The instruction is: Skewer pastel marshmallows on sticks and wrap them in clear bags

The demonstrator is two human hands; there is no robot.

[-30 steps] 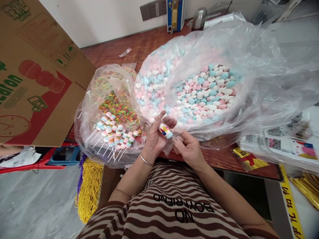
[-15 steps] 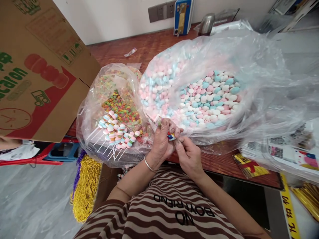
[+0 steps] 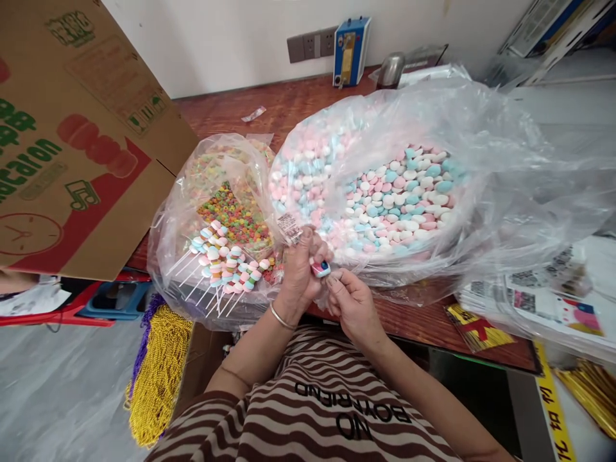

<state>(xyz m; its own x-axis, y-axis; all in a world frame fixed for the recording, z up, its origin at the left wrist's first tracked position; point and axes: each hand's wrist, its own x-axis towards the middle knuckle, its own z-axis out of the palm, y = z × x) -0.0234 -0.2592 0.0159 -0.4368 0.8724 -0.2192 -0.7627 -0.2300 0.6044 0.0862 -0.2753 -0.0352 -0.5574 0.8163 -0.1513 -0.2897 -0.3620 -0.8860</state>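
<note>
My left hand (image 3: 299, 273), with a bangle at the wrist, is closed around a small printed plastic wrapper (image 3: 289, 228). A pink and blue part shows between its fingers; what is inside I cannot make out. Thumb and forefinger of my right hand (image 3: 355, 305) pinch the clear lower end of the same wrapper. Left of my hands, several candy skewers (image 3: 231, 260) of pastel discs on white sticks lie on a clear bag of small colourful candy rings (image 3: 235, 218). Behind my hands is a large open clear bag of pink, white and blue candy discs (image 3: 399, 199).
A big cardboard box (image 3: 96, 160) stands at the left. On the wooden table (image 3: 216, 106) are a blue device (image 3: 351, 51), a metal cup (image 3: 391, 70) and a scrap of wrapper (image 3: 254, 114). Printed sheets (image 3: 534, 289) lie right; gold bead strings (image 3: 161, 378) hang lower left.
Both hands have shifted slightly left and my left hand has turned, so the wrapper's printed face and its pink and blue part show more. The view has tilted up slightly.
</note>
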